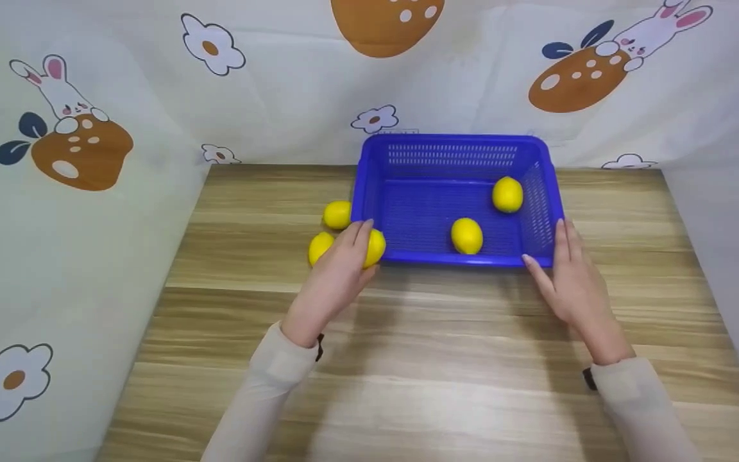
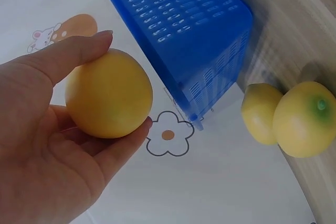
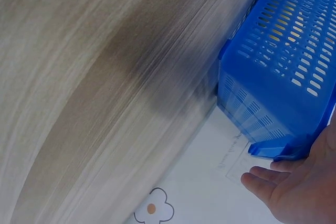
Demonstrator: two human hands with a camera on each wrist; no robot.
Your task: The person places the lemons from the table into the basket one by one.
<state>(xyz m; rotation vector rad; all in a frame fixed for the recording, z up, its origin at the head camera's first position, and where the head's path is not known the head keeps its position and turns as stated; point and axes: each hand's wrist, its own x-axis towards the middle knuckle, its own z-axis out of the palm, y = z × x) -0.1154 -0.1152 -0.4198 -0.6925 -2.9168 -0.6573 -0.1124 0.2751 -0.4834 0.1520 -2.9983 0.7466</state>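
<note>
My left hand [image 1: 334,276] grips a yellow lemon [image 2: 109,94], thumb on one side and fingers on the other. It holds the lemon just outside the front left corner of a blue plastic basket [image 1: 456,260]. Two more lemons lie to the left of the basket: one lemon [image 1: 337,215] beside its wall, the other lemon [image 1: 321,248] partly behind my left hand. Inside the basket are a lemon [image 1: 467,235] near the front and a lemon [image 1: 508,194] near the right wall. With straight fingers, my right hand [image 1: 575,282] rests against the basket's front right corner.
The basket stands at the back of a wood-grain table [image 1: 446,359]. Behind it hangs a pale cloth [image 1: 292,83] printed with rabbits and flowers, which also covers the left and right sides. Perforated walls [image 3: 294,40] form the basket's sides.
</note>
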